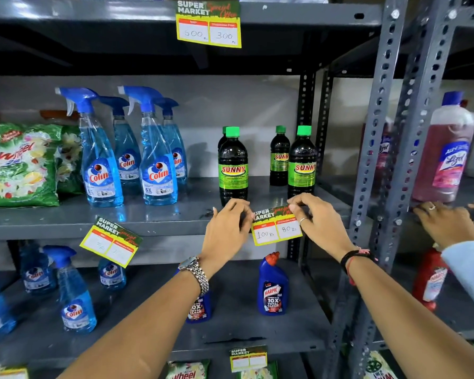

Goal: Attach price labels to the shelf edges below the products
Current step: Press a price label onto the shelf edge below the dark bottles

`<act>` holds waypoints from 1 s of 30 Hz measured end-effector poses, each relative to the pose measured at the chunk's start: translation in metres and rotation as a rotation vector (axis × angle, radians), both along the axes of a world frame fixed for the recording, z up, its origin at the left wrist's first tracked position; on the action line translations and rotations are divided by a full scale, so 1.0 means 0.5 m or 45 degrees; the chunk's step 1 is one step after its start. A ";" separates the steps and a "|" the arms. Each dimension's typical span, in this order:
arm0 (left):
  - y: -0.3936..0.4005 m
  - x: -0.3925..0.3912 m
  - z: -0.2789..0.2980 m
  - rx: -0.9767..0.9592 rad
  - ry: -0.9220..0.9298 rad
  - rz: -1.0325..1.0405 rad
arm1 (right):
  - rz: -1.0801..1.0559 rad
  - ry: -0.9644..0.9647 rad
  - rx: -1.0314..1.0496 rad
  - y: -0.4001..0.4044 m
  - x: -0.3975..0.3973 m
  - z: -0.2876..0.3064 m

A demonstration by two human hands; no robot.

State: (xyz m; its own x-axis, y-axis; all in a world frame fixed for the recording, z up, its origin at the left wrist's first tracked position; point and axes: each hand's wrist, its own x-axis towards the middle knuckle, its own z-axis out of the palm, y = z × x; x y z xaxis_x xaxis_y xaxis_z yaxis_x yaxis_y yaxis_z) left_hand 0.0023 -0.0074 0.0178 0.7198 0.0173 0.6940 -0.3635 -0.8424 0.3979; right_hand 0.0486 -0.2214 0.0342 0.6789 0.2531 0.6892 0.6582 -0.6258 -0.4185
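A yellow and green price label (276, 227) reading 100 and 80 lies against the grey shelf edge (162, 228), below the dark Sunny bottles (233, 166) with green caps. My left hand (227, 231) pinches the label's left edge. My right hand (316, 220) holds its top right corner. The label is tilted slightly, right side higher. Another label (111, 240) hangs crooked on the same shelf edge under the blue Colin spray bottles (100, 151). A third label (209, 23), marked 600 and 300, sits on the shelf edge above.
Another person's hand (446, 222) rests on the neighbouring shelf to the right, near a pink Lizol bottle (443, 154). A perforated grey upright (375, 127) separates the two racks. Harpic bottles (272, 285) stand on the shelf below. A Wheel detergent bag (25, 165) sits far left.
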 end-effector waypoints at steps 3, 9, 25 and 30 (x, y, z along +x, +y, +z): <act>0.014 -0.004 -0.006 -0.001 0.040 -0.060 | 0.060 0.006 -0.023 -0.012 0.001 -0.017; 0.012 -0.004 -0.010 0.029 0.088 -0.027 | 0.074 0.044 -0.159 -0.030 0.001 -0.048; -0.010 -0.003 0.005 -0.006 0.017 0.225 | 0.009 0.013 -0.037 -0.016 0.003 -0.033; -0.015 -0.003 0.008 -0.018 -0.010 0.263 | -0.042 -0.028 -0.065 -0.010 0.006 -0.033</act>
